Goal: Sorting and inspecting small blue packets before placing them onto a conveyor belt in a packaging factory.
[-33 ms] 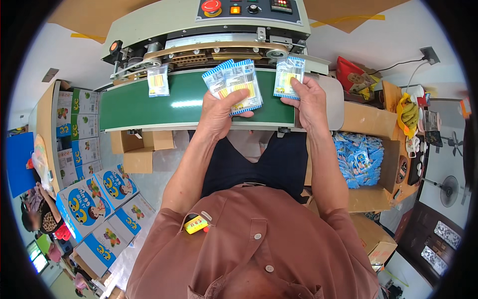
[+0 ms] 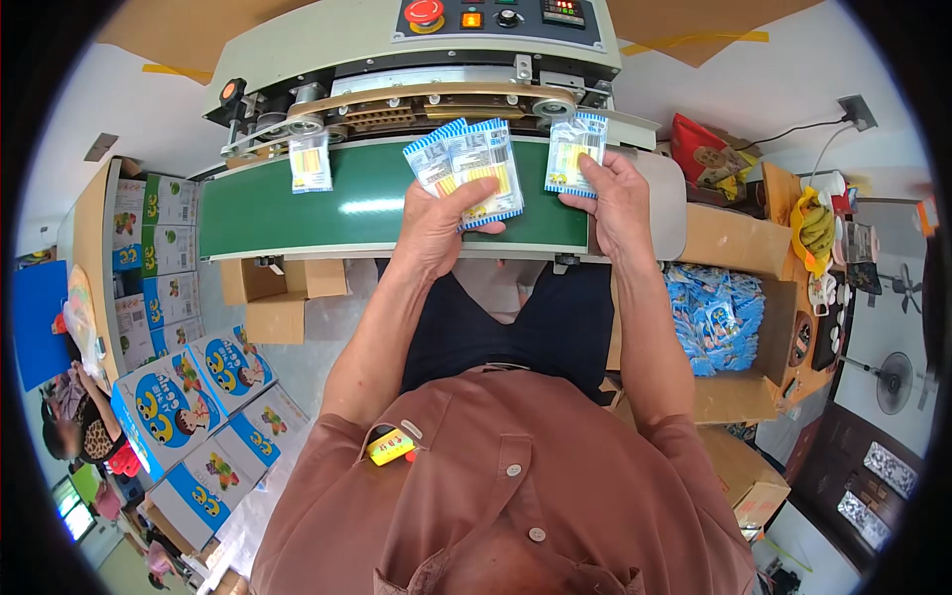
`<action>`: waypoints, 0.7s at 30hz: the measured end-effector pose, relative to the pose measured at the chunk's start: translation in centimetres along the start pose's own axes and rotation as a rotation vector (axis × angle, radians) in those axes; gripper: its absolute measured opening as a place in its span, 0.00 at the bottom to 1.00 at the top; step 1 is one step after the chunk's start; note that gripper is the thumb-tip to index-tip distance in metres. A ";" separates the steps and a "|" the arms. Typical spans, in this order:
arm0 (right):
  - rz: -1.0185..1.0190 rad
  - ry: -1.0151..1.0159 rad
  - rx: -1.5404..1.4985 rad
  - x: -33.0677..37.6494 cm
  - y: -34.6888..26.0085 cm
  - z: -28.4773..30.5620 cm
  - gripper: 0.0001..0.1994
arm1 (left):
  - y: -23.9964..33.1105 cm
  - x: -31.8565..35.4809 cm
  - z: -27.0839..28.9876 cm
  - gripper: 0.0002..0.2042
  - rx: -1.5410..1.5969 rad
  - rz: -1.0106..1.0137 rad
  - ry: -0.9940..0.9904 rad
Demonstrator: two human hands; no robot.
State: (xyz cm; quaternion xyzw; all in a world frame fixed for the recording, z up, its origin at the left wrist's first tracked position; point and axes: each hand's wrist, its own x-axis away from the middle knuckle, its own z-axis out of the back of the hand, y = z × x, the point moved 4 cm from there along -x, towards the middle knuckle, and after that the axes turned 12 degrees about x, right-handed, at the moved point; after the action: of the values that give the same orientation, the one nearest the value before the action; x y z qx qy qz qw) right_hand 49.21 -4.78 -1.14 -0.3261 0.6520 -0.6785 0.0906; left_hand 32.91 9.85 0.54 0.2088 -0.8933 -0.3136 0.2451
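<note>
My left hand (image 2: 433,224) is closed on a small fanned stack of clear packets (image 2: 484,169) with blue-striped edges and yellow contents. Between the thumb and fingers of my right hand (image 2: 622,198) is one more such packet (image 2: 572,177), its upper end at the belt sealing machine's intake by the right roller (image 2: 553,107). At the machine's left end another packet (image 2: 311,164) hangs by its top edge from the sealing band, over the green conveyor belt (image 2: 268,213). Both hands are above this belt.
The sealing machine's control panel (image 2: 496,22) has a red stop button (image 2: 424,12). An open carton of blue packets (image 2: 716,317) stands at my right. Printed cartons (image 2: 169,416) are stacked at my left, with a person (image 2: 94,421) beyond them. An open cardboard box (image 2: 276,319) lies below the belt.
The packet at the machine's left end has shifted slightly left. My hands and the packets in them look nearly still.
</note>
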 end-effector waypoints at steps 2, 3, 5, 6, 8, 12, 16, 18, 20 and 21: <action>-0.011 -0.021 0.043 -0.4 -0.2 -0.7 0.13 | 0.2 0.0 0.1 0.18 -0.010 -0.007 0.014; -0.016 -0.030 0.065 -0.5 -0.3 -1.1 0.13 | 0.3 0.0 0.2 0.18 -0.021 -0.011 0.026; -0.025 -0.052 0.081 -0.8 -0.3 -1.9 0.14 | 0.4 0.0 0.3 0.18 -0.032 -0.015 0.040; -0.033 -0.072 0.096 -0.9 -0.2 -2.3 0.14 | 0.4 0.0 0.3 0.18 -0.042 -0.015 0.043; -0.041 -0.090 0.112 -0.7 -0.3 -2.8 0.14 | 0.3 0.0 0.1 0.17 -0.063 -0.014 0.048; 0.016 -0.007 0.172 0.9 -1.1 -2.9 0.15 | -0.3 -0.2 -0.2 0.17 -0.099 -0.026 0.035; 0.011 -0.233 0.009 3.0 -0.8 -3.1 0.15 | -1.1 -0.5 -1.0 0.16 -0.116 -0.035 -0.022; 0.046 -0.224 0.064 3.2 -0.1 -3.1 0.15 | -1.5 -0.3 -1.4 0.16 -0.092 -0.015 -0.019; 0.065 -0.222 0.090 3.2 0.0 -2.9 0.14 | -1.5 -0.2 -1.8 0.15 -0.044 0.014 -0.002; 0.054 -0.196 0.063 3.2 -0.1 -2.4 0.14 | -1.5 -0.2 -1.7 0.15 -0.045 0.013 -0.002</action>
State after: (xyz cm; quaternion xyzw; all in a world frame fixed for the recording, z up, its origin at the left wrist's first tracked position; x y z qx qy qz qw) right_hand 45.44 -4.53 0.12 -0.3702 0.6269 -0.6607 0.1826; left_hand 34.37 8.04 0.65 0.1972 -0.8877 -0.3321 0.2508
